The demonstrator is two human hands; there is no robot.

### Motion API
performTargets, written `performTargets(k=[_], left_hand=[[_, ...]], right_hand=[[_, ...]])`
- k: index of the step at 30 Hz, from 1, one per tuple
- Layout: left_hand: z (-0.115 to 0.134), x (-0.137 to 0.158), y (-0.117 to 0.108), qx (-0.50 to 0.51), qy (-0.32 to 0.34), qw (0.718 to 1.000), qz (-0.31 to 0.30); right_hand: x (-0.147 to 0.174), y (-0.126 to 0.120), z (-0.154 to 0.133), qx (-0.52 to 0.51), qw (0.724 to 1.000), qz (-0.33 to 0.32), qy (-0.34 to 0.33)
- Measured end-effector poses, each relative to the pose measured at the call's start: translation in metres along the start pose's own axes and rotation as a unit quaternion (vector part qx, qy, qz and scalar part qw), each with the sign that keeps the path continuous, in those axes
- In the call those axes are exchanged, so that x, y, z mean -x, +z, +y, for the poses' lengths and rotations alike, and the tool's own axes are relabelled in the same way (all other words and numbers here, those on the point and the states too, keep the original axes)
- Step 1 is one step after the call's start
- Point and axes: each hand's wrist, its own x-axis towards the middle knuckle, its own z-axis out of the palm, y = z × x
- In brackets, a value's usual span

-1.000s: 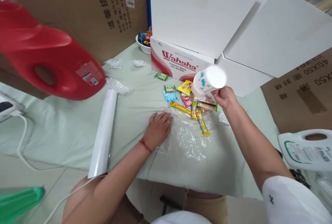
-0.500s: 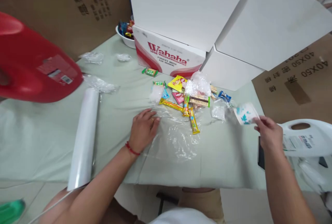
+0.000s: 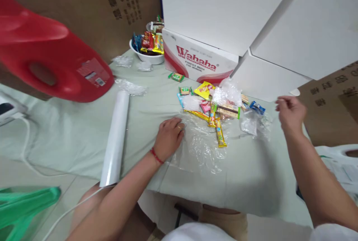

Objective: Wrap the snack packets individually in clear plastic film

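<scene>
My left hand (image 3: 169,136), with a red cord at the wrist, rests palm down on the cloth at the left edge of a clear plastic bag (image 3: 205,151). Its fingers lie loosely bent. My right hand (image 3: 291,113) is raised at the right, by the white boxes, fingers curled together; what they hold, if anything, is hidden. A small white rounded piece (image 3: 295,92) shows just behind it. Between my hands lie a yellow snack packet (image 3: 205,90), yellow snack bars (image 3: 220,133), a wafer bar (image 3: 228,110), a blue packet (image 3: 257,107) and crumpled clear plastic (image 3: 228,92).
A red jug (image 3: 64,58) stands at the left beside a white roll (image 3: 115,140). At the back, a white bowl (image 3: 148,58) of snacks sits by the Wahaha carton (image 3: 195,60). White boxes (image 3: 212,6) are stacked there. A white jug (image 3: 338,166) is at the right.
My right hand has moved up and away toward the boxes. The blue-printed paper cup it held is no longer plainly visible. The view has turned left; my left hand stays by the bag.
</scene>
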Motion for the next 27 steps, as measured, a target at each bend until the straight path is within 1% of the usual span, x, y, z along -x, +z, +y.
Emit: performTargets(k=[1, 2, 3, 4, 5, 6, 7, 9, 11, 13, 14, 16, 17, 19, 21, 23, 25, 27], left_hand=[[0.001, 0.000, -0.001, -0.001, -0.001, 1.000, -0.005], [0.002, 0.000, -0.001, -0.002, -0.004, 1.000, -0.008], [0.003, 0.001, -0.002, -0.003, -0.006, 1.000, -0.010], [0.004, 0.001, -0.002, -0.003, -0.007, 1.000, -0.010], [0.004, 0.002, -0.002, -0.003, -0.004, 1.000, -0.011], [0.003, 0.003, -0.002, -0.002, 0.001, 1.000, -0.011], [0.003, 0.004, -0.003, -0.001, 0.007, 1.000, -0.012], [0.001, 0.005, -0.003, 0.001, 0.020, 1.000, -0.016], [-0.001, 0.006, -0.004, 0.000, 0.026, 1.000, -0.018], [-0.001, 0.007, -0.004, -0.003, 0.026, 0.999, -0.021], [-0.001, 0.007, -0.004, -0.002, 0.024, 0.999, -0.023], [-0.001, 0.006, -0.005, 0.002, 0.019, 0.999, -0.027], [-0.002, 0.006, -0.005, 0.004, 0.019, 0.999, -0.029], [-0.002, 0.006, -0.005, 0.002, 0.026, 0.999, -0.031], [-0.002, 0.007, -0.006, -0.009, 0.035, 0.999, -0.032], [-0.001, 0.007, -0.006, -0.024, 0.037, 0.999, -0.027], [0.002, 0.008, -0.005, -0.034, 0.034, 0.999, -0.024], [0.005, 0.009, -0.005, -0.036, 0.030, 0.999, -0.025]], right_hand=[[0.024, 0.014, -0.023, -0.048, 0.996, -0.069, -0.035], [0.050, 0.028, -0.050, -0.076, 0.981, -0.154, -0.095], [0.078, 0.043, -0.080, -0.100, 0.958, -0.221, -0.152], [0.104, 0.059, -0.112, -0.115, 0.924, -0.293, -0.217], [0.127, 0.076, -0.146, -0.122, 0.879, -0.363, -0.283], [0.148, 0.094, -0.179, -0.114, 0.829, -0.427, -0.344], [0.165, 0.113, -0.212, -0.098, 0.788, -0.465, -0.393], [0.194, 0.154, -0.274, -0.044, 0.731, -0.497, -0.466], [0.216, 0.198, -0.324, -0.020, 0.693, -0.504, -0.515], [0.236, 0.238, -0.361, -0.013, 0.656, -0.503, -0.563], [0.244, 0.256, -0.373, -0.002, 0.643, -0.507, -0.574], [0.257, 0.280, -0.385, 0.030, 0.630, -0.521, -0.575], [0.260, 0.286, -0.386, 0.045, 0.628, -0.527, -0.571], [0.259, 0.285, -0.375, 0.068, 0.626, -0.526, -0.572], [0.248, 0.268, -0.353, 0.094, 0.626, -0.517, -0.576], [0.226, 0.241, -0.324, 0.141, 0.642, -0.511, -0.554], [0.198, 0.214, -0.295, 0.201, 0.669, -0.510, -0.502], [0.170, 0.193, -0.276, 0.225, 0.689, -0.525, -0.447]])
